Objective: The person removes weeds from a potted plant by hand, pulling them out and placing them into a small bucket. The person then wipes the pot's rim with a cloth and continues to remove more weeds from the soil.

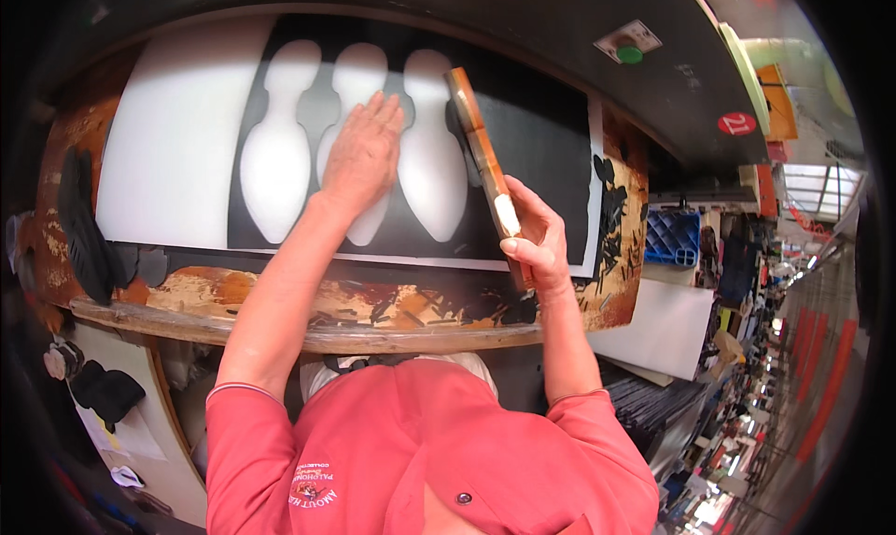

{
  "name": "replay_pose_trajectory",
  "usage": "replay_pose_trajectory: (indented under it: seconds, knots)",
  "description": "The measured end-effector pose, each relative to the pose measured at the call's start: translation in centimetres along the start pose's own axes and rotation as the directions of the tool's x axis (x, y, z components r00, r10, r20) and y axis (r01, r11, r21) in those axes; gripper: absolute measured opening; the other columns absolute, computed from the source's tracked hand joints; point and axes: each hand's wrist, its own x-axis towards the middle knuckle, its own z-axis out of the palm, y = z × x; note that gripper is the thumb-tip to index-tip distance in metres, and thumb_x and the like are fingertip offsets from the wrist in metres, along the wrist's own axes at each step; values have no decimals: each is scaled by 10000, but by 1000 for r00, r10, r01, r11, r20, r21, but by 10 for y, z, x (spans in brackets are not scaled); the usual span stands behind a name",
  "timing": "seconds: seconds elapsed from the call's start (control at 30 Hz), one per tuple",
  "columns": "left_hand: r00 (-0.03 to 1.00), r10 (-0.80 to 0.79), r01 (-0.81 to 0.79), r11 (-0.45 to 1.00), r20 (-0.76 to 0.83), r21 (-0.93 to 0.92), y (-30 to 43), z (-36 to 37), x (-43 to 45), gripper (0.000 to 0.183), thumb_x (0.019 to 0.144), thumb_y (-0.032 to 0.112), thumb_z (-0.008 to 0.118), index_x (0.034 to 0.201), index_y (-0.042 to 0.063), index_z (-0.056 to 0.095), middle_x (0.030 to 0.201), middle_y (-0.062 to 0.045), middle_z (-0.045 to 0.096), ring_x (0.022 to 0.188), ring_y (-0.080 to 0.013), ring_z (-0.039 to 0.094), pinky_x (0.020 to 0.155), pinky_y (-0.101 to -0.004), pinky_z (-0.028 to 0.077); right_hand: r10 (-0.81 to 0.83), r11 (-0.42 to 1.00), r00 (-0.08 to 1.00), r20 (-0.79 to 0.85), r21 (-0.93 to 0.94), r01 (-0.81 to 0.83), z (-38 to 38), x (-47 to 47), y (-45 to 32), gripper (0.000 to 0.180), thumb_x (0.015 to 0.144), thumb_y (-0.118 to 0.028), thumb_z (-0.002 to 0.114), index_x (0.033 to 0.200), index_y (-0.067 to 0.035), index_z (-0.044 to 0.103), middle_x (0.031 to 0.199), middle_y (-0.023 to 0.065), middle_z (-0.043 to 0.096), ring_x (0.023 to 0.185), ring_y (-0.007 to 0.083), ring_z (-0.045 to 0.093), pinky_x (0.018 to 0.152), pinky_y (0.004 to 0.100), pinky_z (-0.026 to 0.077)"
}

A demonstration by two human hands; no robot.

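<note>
A black sheet [539,178] lies over a white board [182,136] on the worn work surface. Three white shoe-sole shapes show side by side in the black sheet, apparently cut-out openings. My left hand [364,150] rests flat over the middle shape [367,223], palm down and fingers extended, holding nothing. In my right hand [535,234] is a cutting die [483,150], gripped near its lower end between thumb and fingers. The die stands on edge, tilted, just right of the third sole shape [432,178]; whether it touches the sheet I cannot tell.
A dark machine beam [490,10] with a green button [630,54] spans the far side. Black scraps [612,206] litter the right end, and sole-shaped black pieces [87,220] are heaped at left. A wooden edge [420,340] runs before me. A blue crate [672,237] stands at right.
</note>
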Motion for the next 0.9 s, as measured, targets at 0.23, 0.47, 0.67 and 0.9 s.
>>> replay_pose_trajectory:
  seconds: [0.23, 0.47, 0.67, 0.9]
  knots:
    - [890, 63, 309, 643, 451, -701, 115, -46, -46, 1042, 923, 477, 810, 1644, -65, 287, 1698, -338, 269, 1607, -446, 239, 1301, -478, 269, 40, 965, 956, -292, 259, 38, 40, -35, 9, 800, 864, -199, 779, 1557, 67, 480, 1356, 100, 644, 1215, 180, 609, 1088, 325, 465]
    - [925, 50, 315, 453, 377, -834, 146, -34, -96, 710, 1037, 259, 688, 1596, -36, 364, 1573, -291, 310, 1459, -374, 329, 1185, -430, 352, 79, 935, 943, -324, 352, 42, 48, -47, 5, 684, 916, -168, 730, 1530, 50, 520, 1217, 52, 674, 1079, 134, 639, 987, 282, 513]
    - [823, -519, 518, 521, 230, -678, 86, -62, -103, 321, 1144, 228, 538, 1191, -40, 708, 876, -28, 673, 816, -92, 569, 743, -291, 501, 73, 943, 950, -303, 332, 34, 34, -51, 1, 613, 896, -277, 708, 1390, 61, 579, 1201, 138, 710, 1027, 192, 717, 947, 302, 576]
    - [668, -560, 608, 32, 490, -793, 35, -100, -143, 274, 1112, 134, 560, 1277, -44, 686, 1151, -32, 751, 1024, -126, 669, 927, -291, 530, -37, 999, 919, -393, -6, 37, 0, -48, -8, 835, 789, -132, 883, 1504, 108, 526, 1411, 171, 618, 1199, 215, 638, 1028, 324, 525]
